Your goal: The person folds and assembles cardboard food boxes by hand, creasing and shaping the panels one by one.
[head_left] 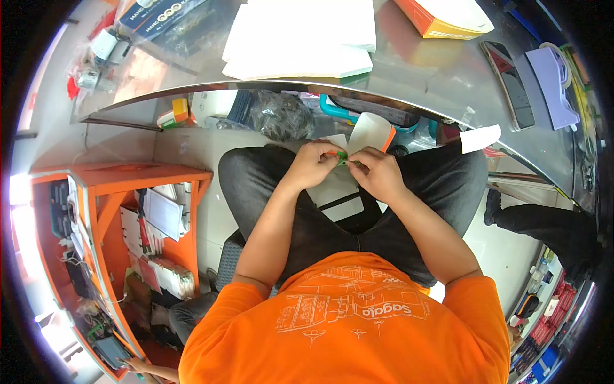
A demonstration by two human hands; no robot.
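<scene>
Over my lap, my left hand (312,165) is closed, thumb and fingers pinching a small green and orange piece (342,155) whose kind I cannot make out. My right hand (377,174) is also closed, its fingertips pinched at the other side of that piece, close to the left fingertips. Just beyond the right hand stands a white card piece with an orange edge (369,130); whether the hand touches it is unclear. Both hands are below the front edge of the metal table (409,70).
On the table are stacked white sheets (300,38), an orange and white paper tray (448,18), a phone (510,83) and a lilac tape dispenser (551,86). Under it lies a clear plastic bag (281,116). An orange shelf (121,179) stands left; another person's leg (543,224) is right.
</scene>
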